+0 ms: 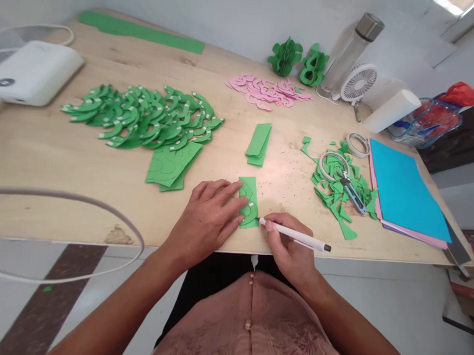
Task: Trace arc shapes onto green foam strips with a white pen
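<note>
Fingers laid out flat and unclenched, the left hand [207, 217] is down on the green card [248, 183], just in from the tabletop's [228, 159] near edge, around its middle! Over on the right hand [291, 245], thumb and fingers pinch a white pen [301, 237], tip right by the card's right side. Beyond the card, toward the far edge, sits folded paper [258, 141]; farther left, a heap of curved pieces [153, 118]. Pink cutouts [267, 91] lie nearer the far edge, scraps [346, 230] rightward, and a blue sheet [408, 187] near the right edge.
</note>
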Tool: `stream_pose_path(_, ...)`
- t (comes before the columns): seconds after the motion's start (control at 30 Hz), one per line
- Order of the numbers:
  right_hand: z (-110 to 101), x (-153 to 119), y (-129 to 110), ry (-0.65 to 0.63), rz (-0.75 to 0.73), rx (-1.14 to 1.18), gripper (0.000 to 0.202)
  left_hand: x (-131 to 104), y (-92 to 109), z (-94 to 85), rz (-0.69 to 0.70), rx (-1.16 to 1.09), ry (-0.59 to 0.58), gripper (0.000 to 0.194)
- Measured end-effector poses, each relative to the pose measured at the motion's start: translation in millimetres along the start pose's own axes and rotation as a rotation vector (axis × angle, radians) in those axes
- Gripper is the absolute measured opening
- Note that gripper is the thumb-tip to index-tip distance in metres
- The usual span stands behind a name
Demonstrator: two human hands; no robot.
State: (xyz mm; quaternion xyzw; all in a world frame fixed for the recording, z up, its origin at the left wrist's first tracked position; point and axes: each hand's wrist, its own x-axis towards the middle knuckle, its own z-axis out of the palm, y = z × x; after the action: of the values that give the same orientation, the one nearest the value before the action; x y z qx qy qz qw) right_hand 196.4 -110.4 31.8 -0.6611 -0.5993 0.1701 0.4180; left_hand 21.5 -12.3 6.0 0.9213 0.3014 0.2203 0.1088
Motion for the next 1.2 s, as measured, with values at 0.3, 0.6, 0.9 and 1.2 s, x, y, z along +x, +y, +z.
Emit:
stream_pose_path(0.3, 0.4, 0.7, 2.0, -0.007, 0.005, 0.005, 0.016, 0.3, -1.4, 1.8, 0.016, 0.02, -0.003, 0.024)
stream_pose_path(0.6, 1.0, 3.3, 3.6, -0.001, 0.001, -0.012, 0.018, -1.2, -1.7, 1.3, 0.019, 0.018, -0.001, 0.025)
stream_pose_path(0.9, 2.3, 8.0, 4.6, 0.001, 0.011, 0.02, 0.017, -0.9, -3.2, 3.9, 0.041, 0.02, 0.021, 0.025)
stream_pose_path(1.2, 4.3, 12.8, 5.4, -0.031, 0.036, 0.001, 0.019, -1.5, -4.9, 4.5, 0.073, 0.04, 0.026, 0.025)
